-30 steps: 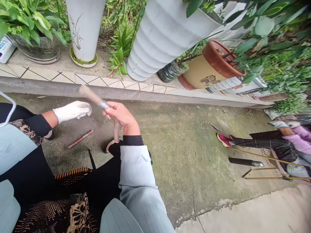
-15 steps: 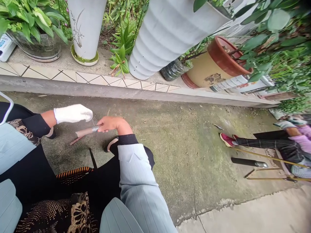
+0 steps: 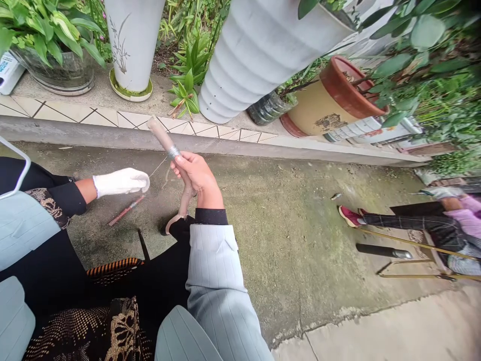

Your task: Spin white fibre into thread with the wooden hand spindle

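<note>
My right hand (image 3: 197, 173), bare, is closed round a pale wooden stick (image 3: 160, 131). The stick tilts up to the left, and a crooked part of it shows below my fist. Several turns of silvery wire (image 3: 173, 151) wrap it just above my fingers. A thin strand runs taut from that winding to my left hand (image 3: 122, 182), which wears a white knitted glove and is pinched on the strand. On the concrete below my hands lies a reddish rod (image 3: 126, 210) with a greyish band; neither hand touches it.
Plant pots line a tiled ledge (image 3: 139, 120) ahead: a tall white pot (image 3: 133, 45), a ribbed white pot (image 3: 259, 55) and a brown-and-cream pot (image 3: 323, 108). At the right another person's red shoe (image 3: 348, 215) rests near a dark cylinder (image 3: 383, 250). My shoe (image 3: 165, 228) is below my right hand.
The stick swung down over the reddish rod half a second ago and is now raised again, tilted up left. The strand between my hands is longer and straight; my left hand shifted slightly right.
</note>
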Demonstrator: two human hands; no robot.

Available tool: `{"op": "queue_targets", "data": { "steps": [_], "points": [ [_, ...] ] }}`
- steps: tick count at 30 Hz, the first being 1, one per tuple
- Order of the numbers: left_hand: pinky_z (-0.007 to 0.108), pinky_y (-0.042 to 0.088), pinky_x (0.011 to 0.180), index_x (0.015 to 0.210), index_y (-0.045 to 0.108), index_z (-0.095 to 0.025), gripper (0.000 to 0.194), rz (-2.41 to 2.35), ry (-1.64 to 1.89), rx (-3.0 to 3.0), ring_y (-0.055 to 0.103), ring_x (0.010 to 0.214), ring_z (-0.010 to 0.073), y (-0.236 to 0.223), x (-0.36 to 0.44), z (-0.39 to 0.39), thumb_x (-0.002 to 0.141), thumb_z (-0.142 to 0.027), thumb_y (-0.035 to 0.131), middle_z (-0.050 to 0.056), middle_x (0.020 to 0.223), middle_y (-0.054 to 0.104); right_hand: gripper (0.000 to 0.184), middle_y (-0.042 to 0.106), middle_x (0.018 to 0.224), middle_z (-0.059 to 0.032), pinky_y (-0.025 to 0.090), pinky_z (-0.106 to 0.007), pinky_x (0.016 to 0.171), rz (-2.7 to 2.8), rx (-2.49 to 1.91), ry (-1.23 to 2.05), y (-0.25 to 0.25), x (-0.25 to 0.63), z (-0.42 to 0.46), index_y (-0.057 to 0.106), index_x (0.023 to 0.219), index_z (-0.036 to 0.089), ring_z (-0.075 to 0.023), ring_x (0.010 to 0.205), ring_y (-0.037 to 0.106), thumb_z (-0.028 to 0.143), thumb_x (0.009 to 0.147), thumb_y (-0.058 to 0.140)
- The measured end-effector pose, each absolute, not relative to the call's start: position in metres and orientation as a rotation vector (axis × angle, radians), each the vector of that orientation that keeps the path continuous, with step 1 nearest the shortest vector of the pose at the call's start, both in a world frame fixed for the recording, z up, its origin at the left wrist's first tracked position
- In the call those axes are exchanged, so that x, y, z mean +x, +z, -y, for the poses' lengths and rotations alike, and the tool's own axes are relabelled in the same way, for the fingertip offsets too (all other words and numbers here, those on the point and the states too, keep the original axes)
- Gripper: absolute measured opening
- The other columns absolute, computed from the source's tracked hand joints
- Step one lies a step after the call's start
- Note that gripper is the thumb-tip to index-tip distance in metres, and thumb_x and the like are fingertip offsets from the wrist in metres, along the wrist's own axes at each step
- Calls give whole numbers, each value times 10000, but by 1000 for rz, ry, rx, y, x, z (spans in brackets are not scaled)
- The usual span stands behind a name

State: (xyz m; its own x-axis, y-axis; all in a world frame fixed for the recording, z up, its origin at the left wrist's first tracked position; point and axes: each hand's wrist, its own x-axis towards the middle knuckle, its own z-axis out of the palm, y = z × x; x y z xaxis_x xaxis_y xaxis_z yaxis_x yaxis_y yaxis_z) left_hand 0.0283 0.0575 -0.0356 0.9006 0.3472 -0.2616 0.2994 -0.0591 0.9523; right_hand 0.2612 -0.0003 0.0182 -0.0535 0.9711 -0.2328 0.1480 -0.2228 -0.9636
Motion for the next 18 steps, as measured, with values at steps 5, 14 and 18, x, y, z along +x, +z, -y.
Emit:
{"op": "queue_targets", "data": {
  "steps": [5, 14, 18],
  "points": [
    [198, 378, 535, 761, 590, -122, 332, -397, -14, 1783, 462, 571, 94, -10, 32, -48, 849, -417, 465, 31, 697, 579, 246, 637, 814, -49, 391, -236, 615, 1563, -2054, 937, 1, 253, -10, 644, 959, 160, -124, 674, 529, 354, 835, 560],
    [203, 390, 584, 768, 595, -131, 281, -573, 72, 1939, 488, 616, 107, -2, 21, -73, 811, -392, 501, 8, 684, 584, 293, 617, 729, 6, 394, -204, 570, 1882, -1211, 2066, 17, 246, 4, 659, 969, 142, -71, 591, 494, 329, 744, 677],
    [199, 358, 502, 859, 596, -133, 319, -637, 168, 1765, 448, 527, 98, -9, 21, -71, 855, -412, 442, 7, 630, 541, 388, 579, 740, 8, 398, -197, 562, 1374, -1226, 1540, 30, 259, 4, 608, 956, 147, -65, 597, 472, 474, 752, 658]
  ]
}}
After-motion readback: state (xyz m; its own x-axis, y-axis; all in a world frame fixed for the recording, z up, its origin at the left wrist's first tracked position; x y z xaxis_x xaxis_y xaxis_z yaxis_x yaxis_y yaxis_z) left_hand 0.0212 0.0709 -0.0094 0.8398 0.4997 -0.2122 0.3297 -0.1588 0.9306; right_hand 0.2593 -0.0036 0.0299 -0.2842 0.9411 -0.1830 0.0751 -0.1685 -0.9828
